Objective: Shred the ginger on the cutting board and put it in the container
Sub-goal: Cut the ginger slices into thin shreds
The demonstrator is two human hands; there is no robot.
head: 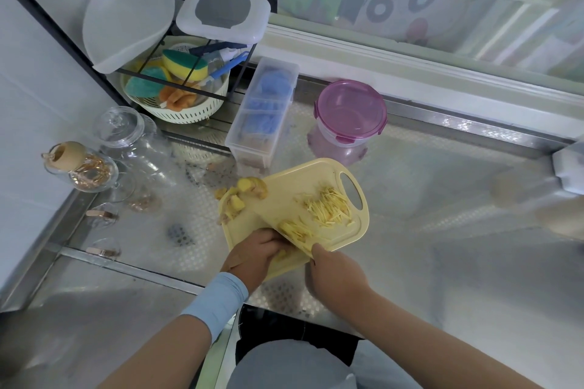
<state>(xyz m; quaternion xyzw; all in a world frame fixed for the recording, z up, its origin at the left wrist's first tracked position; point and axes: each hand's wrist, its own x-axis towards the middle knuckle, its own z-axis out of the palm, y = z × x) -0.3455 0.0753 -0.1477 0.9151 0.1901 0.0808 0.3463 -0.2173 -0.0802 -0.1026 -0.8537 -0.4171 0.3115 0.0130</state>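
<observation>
Ginger shredding on the board (335, 177)
Left hand (252, 253) pinched slices (295, 230) steady; right hand (335, 275) gripped the knife (275, 226); container (350, 117) stood at twelve o'clock.

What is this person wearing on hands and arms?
No gloves. The left hand has a light blue cuff at its wrist and what looks like a tan plaster on its back. The right hand and forearm wear nothing.

- Counter (442, 199): shiny steel sheet, embossed all over with small dots.
- Board (284, 193): pale yellow plastic, matt and smooth.
- Knife (268, 220) blade: pale and matt; plastic or ceramic, hard to tell.
- Ginger (328, 208) shreds: moist-looking, fibrous.
- Container (350, 110): glossy, translucent pink plastic.
- Jars (126, 133): clear, gleaming glass.
- Sleeve (218, 300): soft blue cloth.
</observation>
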